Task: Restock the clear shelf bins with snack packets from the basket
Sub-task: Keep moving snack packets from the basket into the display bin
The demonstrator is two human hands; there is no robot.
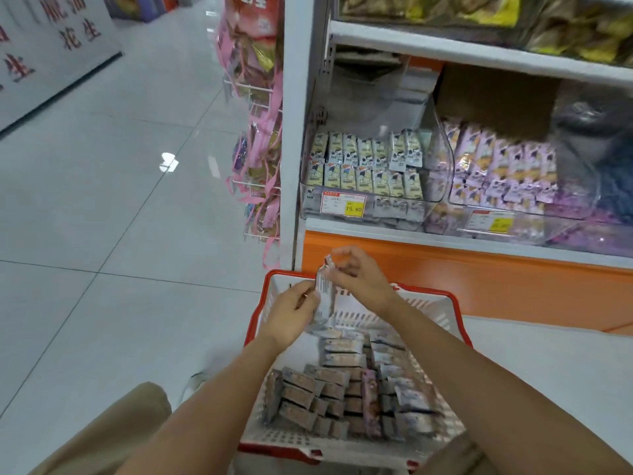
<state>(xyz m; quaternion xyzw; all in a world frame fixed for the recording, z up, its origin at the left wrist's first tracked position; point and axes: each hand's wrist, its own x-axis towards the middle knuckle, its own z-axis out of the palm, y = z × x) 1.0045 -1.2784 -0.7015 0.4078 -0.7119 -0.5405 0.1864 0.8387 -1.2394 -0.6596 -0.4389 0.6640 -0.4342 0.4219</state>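
Blurrily, left hand and right hand pinch unreadable packets.

Glossy white tile floor on the left. White board with red characters top left, blurred. Wire rack on the shelf end, hung with pink-ribboned bags. Orange base panel below. Yellow-green packs on the top tier. Price tag reads 15.80. Khaki trouser knee bottom left.
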